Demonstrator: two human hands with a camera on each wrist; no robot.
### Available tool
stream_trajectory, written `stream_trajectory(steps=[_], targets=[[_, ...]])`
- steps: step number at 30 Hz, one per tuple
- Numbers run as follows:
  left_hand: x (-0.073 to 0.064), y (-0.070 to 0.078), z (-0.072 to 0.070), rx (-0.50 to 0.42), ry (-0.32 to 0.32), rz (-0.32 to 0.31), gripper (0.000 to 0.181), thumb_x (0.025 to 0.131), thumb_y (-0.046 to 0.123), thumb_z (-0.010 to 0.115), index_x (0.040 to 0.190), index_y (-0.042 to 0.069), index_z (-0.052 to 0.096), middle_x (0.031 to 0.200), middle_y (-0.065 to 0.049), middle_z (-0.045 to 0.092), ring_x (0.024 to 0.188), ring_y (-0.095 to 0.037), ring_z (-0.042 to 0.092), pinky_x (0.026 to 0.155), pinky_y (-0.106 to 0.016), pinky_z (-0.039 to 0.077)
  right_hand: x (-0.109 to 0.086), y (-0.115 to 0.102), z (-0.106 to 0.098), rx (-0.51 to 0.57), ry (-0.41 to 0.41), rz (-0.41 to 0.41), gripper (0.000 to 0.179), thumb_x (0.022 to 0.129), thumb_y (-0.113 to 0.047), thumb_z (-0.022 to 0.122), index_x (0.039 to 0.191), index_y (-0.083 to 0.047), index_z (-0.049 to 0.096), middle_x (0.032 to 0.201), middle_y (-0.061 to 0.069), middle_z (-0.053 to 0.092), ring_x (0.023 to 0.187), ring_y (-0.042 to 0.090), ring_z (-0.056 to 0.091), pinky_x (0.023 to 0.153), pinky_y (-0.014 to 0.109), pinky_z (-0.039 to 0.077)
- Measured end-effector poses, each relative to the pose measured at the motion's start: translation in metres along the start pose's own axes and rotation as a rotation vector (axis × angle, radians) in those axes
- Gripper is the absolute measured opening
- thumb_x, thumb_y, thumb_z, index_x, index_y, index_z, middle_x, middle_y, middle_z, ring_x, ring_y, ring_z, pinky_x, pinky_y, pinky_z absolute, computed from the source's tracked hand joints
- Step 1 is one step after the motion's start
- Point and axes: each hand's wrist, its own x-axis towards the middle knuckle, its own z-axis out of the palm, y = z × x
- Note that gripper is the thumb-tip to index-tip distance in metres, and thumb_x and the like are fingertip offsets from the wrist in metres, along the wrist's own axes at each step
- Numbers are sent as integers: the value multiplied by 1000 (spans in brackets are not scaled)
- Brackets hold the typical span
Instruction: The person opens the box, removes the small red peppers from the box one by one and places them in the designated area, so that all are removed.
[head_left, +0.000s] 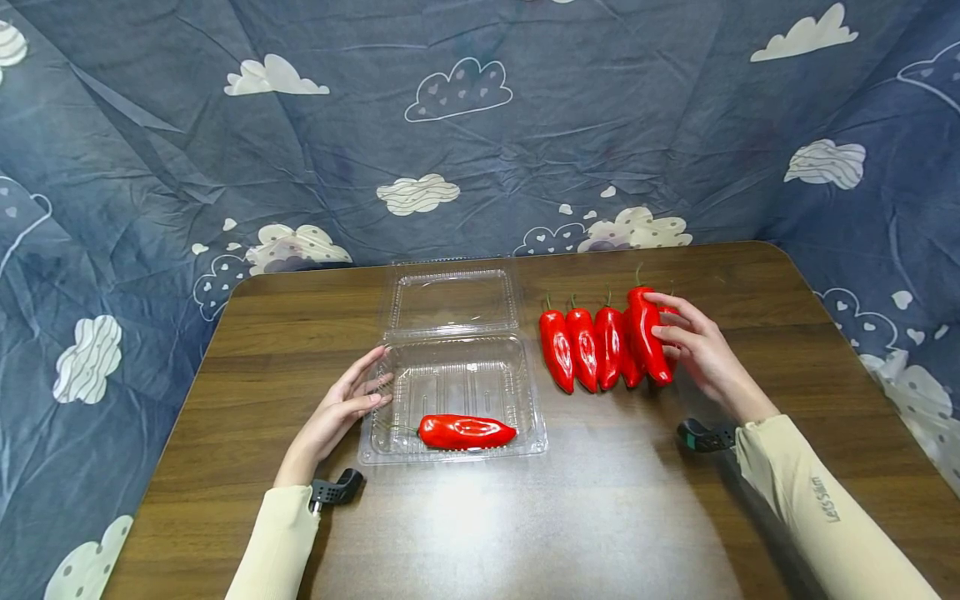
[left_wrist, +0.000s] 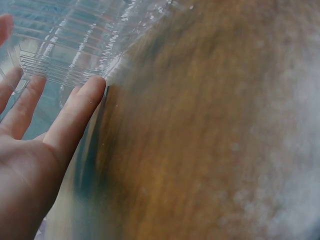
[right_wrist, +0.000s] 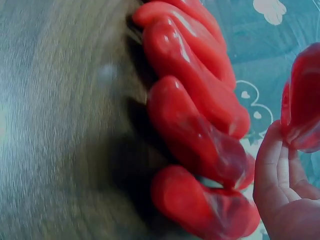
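Note:
A clear plastic clamshell box [head_left: 528, 417] lies with its lid folded back. One red pepper [head_left: 467, 432] rests crosswise along its near side, stem to the left. My left hand [head_left: 341, 412] touches the box's left side with extended fingers; in the left wrist view the index fingertip [left_wrist: 95, 84] is right at the ribbed plastic. With thumb and fingers, my right hand [head_left: 697, 346] pinches a glossy red pepper [head_left: 647, 333], raised above the others, stem pointing away. In the right wrist view the held pepper [right_wrist: 306, 100] is partly cut off by the frame.
Several red peppers [head_left: 582, 350] stand in a row right of the box, stems toward the back; one is partly hidden behind my right hand. The open lid [head_left: 453, 300] lies toward the back edge of the wooden table [head_left: 277, 333]. A blue cloud-patterned cloth [head_left: 562, 125] hangs behind.

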Motion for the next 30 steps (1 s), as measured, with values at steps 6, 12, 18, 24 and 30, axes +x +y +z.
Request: stream_trajectory(steps=[6, 12, 18, 24, 30], targets=[[0, -1, 0, 3, 3, -1, 68, 92, -9, 45, 153, 5, 17, 158, -14, 7, 137, -47, 16, 102, -37, 40, -3, 0, -10, 32, 10, -50, 42, 97, 0, 48, 136, -14, 53, 115, 3, 58, 95, 13, 59, 71, 25, 54], [-1, 1, 1, -1, 7, -8, 68, 92, -9, 45, 153, 6, 17, 159, -13, 8, 138, -46, 16, 103, -37, 40, -6, 1, -17, 68, 31, -80, 43, 96, 2, 48, 136, -12, 52, 113, 3, 60, 95, 12, 61, 71, 23, 54], [-2, 1, 2, -2, 8, -11, 68, 93, -8, 45, 153, 7, 17, 159, -11, 8, 138, -45, 16, 103, -37, 40, -8, 2, -24, 83, 58, -111, 44, 95, 4, 47, 136, -11, 52, 110, 3, 61, 93, 12, 61, 71, 22, 53], [-1, 1, 2, -2, 5, -7, 68, 93, -8, 45, 153, 7, 17, 159, -11, 8, 138, -45, 16, 103, -37, 40, -11, 2, -31, 74, 96, -88, 43, 96, 2, 49, 136, -12, 52, 110, 1, 63, 94, 11, 60, 72, 22, 53], [-1, 1, 1, -4, 1, -3, 68, 93, -9, 45, 153, 7, 16, 159, -11, 8, 138, -45, 15, 103, -37, 40, -15, 4, -39, 106, 99, -92, 43, 96, 3, 48, 136, -11, 52, 108, 2, 64, 91, 12, 61, 72, 22, 53]])
